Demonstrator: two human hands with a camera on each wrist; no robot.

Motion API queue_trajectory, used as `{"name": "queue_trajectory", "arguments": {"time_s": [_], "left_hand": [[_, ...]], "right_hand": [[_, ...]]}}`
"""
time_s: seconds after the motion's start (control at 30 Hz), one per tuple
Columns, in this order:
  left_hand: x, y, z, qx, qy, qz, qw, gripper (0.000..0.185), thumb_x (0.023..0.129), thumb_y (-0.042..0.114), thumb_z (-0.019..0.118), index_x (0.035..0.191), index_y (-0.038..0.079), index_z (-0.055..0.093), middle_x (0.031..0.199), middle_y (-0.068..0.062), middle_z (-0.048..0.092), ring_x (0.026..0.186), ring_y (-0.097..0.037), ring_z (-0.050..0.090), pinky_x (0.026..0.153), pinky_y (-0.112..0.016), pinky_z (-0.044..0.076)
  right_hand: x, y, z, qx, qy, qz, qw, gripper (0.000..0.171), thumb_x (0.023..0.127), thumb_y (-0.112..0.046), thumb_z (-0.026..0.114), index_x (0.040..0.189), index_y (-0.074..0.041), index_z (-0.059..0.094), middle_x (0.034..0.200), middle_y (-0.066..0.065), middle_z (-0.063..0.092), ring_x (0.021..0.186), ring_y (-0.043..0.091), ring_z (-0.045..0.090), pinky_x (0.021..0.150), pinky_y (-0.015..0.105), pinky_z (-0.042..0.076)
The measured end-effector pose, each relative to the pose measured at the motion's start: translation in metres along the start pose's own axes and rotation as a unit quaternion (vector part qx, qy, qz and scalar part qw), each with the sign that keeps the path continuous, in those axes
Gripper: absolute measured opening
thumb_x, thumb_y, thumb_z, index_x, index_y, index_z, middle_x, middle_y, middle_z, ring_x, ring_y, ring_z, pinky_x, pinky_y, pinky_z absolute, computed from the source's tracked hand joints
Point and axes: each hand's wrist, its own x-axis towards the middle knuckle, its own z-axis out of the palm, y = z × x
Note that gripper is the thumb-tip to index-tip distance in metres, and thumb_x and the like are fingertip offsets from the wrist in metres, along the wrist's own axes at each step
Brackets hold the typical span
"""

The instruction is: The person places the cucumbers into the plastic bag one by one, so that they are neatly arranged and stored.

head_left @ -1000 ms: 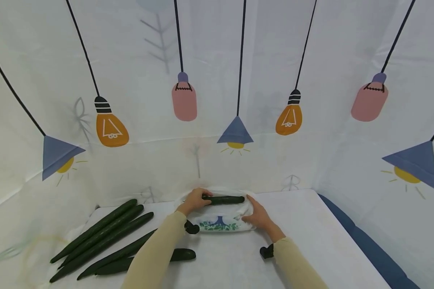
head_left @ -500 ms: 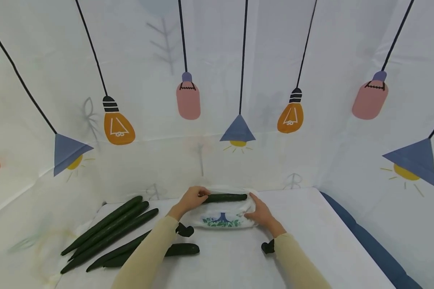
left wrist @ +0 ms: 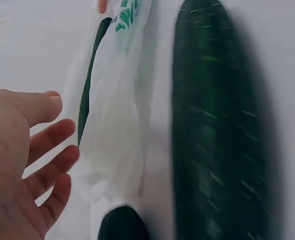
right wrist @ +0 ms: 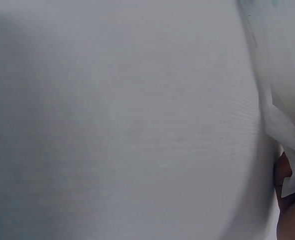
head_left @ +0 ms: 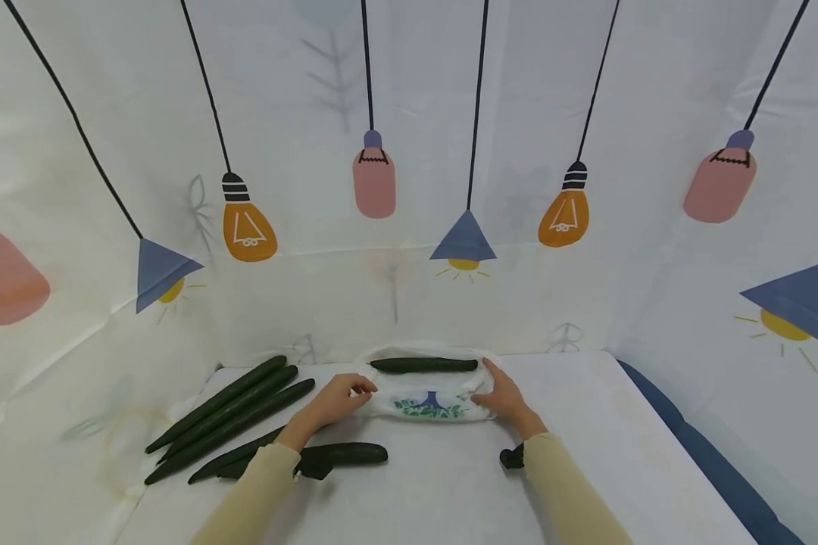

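Since a second ago, left hand (head_left: 337,401) has let go of the cucumber (head_left: 424,365) and drawn back toward the body; cucumber now lies alone inside the bag (head_left: 428,400), along its far edge. Head view has tilted slightly, so everything sits a bit further right.

Left fingers (left wrist: 47,145): relaxed, loosely spread, holding nothing, just beside the bag's left end. Right hand (head_left: 507,397): fingers on the bag's right end; head view suggests a pinch on the plastic, and the right wrist view shows only bag film against a fingertip (right wrist: 283,170).

Loose cucumbers (head_left: 235,412): a row of them well left of the left fingers, plus one more (head_left: 344,453) close under the left wrist, on the tabletop (head_left: 607,424).

Step in hand, as I judge it: one cucumber bagged, left hand free for another. Next move calls for reaching the nearest loose one while the right fingers keep the mouth open.
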Motion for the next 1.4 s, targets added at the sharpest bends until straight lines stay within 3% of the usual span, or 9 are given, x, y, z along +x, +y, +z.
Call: {"name": "queue_trajectory", "arguments": {"time_s": [0.2,0.4,0.67,0.8,0.93,1.13,1.4], "left_hand": [[-0.031,0.005,-0.012,-0.003,-0.026,0.001,0.9997,0.016,0.095,0.009,0.062,0.108,0.004,0.071,0.097,0.0,0.068,0.081,-0.01,0.059,0.071,-0.032,0.051],[-0.065,0.011,-0.018,0.007,-0.052,-0.039,0.9978,0.018,0.097,0.014,0.061,0.11,0.008,0.071,0.095,0.01,0.064,0.082,-0.007,0.057,0.071,-0.029,0.05],[-0.099,0.006,-0.013,-0.011,-0.049,-0.037,0.998,0.028,0.097,0.029,0.062,0.113,0.007,0.068,0.1,0.008,0.063,0.089,-0.013,0.06,0.076,-0.034,0.051],[-0.113,-0.003,-0.008,0.009,-0.031,-0.031,0.999,0.036,0.097,0.036,0.061,0.119,0.007,0.065,0.108,0.005,0.063,0.095,-0.014,0.059,0.079,-0.035,0.051],[-0.125,-0.007,-0.004,0.053,-0.021,-0.041,0.9975,0.043,0.09,0.04,0.069,0.122,0.011,0.064,0.106,0.007,0.061,0.093,-0.012,0.057,0.078,-0.036,0.05],[-0.137,-0.008,0.003,0.094,-0.043,-0.074,0.9919,0.05,0.082,0.048,0.075,0.124,0.024,0.062,0.098,0.015,0.055,0.087,-0.005,0.052,0.069,-0.032,0.048],[-0.143,-0.007,0.006,0.107,0.001,-0.036,0.9936,0.035,0.085,0.043,0.073,0.115,0.029,0.063,0.098,0.019,0.055,0.087,-0.002,0.052,0.074,-0.033,0.049]], "right_hand": [[-0.003,0.002,-0.002,0.01,0.006,0.001,1.0,0.091,0.081,-0.019,0.079,0.153,-0.005,0.025,0.151,0.026,0.03,0.136,0.047,0.028,0.109,0.058,0.023],[-0.006,0.003,-0.01,0.041,0.001,0.005,0.999,0.085,0.085,-0.015,0.075,0.153,-0.006,0.025,0.153,0.024,0.028,0.139,0.045,0.024,0.11,0.058,0.02],[-0.006,0.002,-0.018,0.08,0.004,-0.004,0.997,0.074,0.086,0.003,0.063,0.151,-0.001,0.028,0.151,0.028,0.028,0.139,0.046,0.021,0.11,0.059,0.019],[-0.007,-0.002,-0.019,0.111,-0.008,0.01,0.994,0.075,0.084,0.009,0.052,0.152,-0.004,0.026,0.155,0.025,0.022,0.142,0.042,0.015,0.111,0.059,0.016],[-0.007,-0.005,-0.019,0.145,-0.008,0.014,0.989,0.073,0.085,0.01,0.047,0.153,-0.006,0.026,0.156,0.024,0.018,0.143,0.042,0.012,0.111,0.06,0.015],[-0.009,-0.012,-0.016,0.204,-0.012,0.035,0.978,0.073,0.085,0.01,0.042,0.154,-0.008,0.025,0.157,0.023,0.014,0.142,0.04,0.013,0.109,0.059,0.018],[-0.009,-0.02,-0.012,0.243,-0.002,0.052,0.968,0.076,0.082,0.011,0.042,0.154,-0.008,0.026,0.158,0.021,0.012,0.14,0.036,0.015,0.109,0.055,0.018]]}}
